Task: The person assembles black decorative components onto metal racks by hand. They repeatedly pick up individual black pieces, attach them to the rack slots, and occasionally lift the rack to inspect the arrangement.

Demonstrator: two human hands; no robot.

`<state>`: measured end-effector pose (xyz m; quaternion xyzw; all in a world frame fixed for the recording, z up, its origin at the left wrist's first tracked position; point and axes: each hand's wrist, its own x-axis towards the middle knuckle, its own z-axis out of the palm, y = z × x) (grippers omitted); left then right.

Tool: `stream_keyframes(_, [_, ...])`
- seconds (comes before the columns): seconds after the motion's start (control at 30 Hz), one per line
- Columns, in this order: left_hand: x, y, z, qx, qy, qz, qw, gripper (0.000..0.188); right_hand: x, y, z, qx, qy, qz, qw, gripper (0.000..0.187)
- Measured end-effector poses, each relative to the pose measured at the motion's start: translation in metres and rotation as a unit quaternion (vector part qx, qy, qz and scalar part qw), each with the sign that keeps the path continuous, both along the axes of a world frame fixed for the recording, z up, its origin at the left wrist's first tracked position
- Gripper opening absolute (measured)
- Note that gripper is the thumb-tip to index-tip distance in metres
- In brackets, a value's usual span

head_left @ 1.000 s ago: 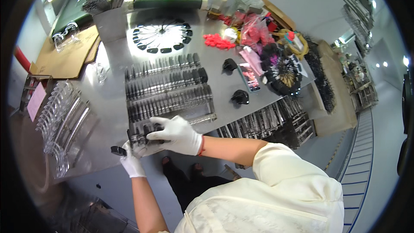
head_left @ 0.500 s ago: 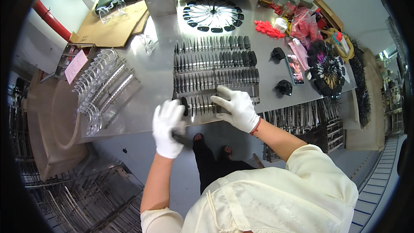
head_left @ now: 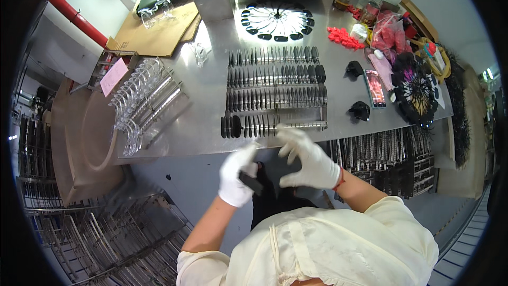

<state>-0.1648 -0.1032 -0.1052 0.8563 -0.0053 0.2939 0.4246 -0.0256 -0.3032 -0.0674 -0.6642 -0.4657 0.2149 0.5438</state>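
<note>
My left hand [head_left: 235, 177], in a white glove, is closed around a dark flat piece [head_left: 250, 181], perhaps a small stack of lenses, just off the table's front edge. Beside it on the right, my gloved right hand [head_left: 309, 163] hovers with fingers apart, and nothing shows in them. Both hands are at the near side of a metal rack [head_left: 312, 125] lying on the table. Its rows carry many dark, thin lens-like pieces [head_left: 275, 98] on edge. The front row has pieces at its left and middle, while bare rail shows at its right end.
Left on the metal table [head_left: 209, 137] stands a rack of clear curved pieces [head_left: 137, 95]. Behind are a ring of dark pieces [head_left: 264, 37] and a metal bin [head_left: 214, 4]. At right lie a phone [head_left: 375, 89], red parts [head_left: 345, 38] and dark clusters [head_left: 413, 95]. More racks [head_left: 381, 153] stand below.
Both hands have drawn back from the rack's front row toward my body, the left also shifting right. The front row's left end is now uncovered. The whole view has shifted slightly.
</note>
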Motion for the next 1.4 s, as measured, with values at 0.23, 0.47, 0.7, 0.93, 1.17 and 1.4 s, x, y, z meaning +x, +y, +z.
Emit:
stream_keyframes(0.23, [-0.016,-0.066,-0.021,-0.384,0.262,-0.174,0.868,0.014,-0.036,-0.009,-0.025,-0.017,0.214,0.096,0.972,0.066])
stream_keyframes(0.47, [0.001,-0.041,-0.003,-0.130,0.102,0.042,0.985,0.011,0.006,-0.014,-0.046,0.176,0.594,-0.026,0.784,0.054])
stream_keyframes(0.7, [0.030,0.051,-0.023,0.251,0.040,0.129,0.959,0.067,0.054,0.019,-0.065,0.013,-0.038,-0.115,0.993,0.047])
stream_keyframes(0.93, [0.050,0.028,-0.015,0.252,0.042,0.029,0.966,0.064,0.052,0.032,-0.045,-0.008,-0.276,-0.107,0.955,0.040])
stream_keyframes(1.17, [0.036,0.050,-0.036,0.343,0.101,0.074,0.931,0.071,0.063,0.011,-0.056,-0.014,-0.200,-0.095,0.975,0.040])
stream_keyframes(1.4, [0.038,0.038,-0.032,0.343,0.115,0.076,0.929,0.073,0.054,0.016,-0.064,0.010,-0.119,-0.131,0.984,0.035])
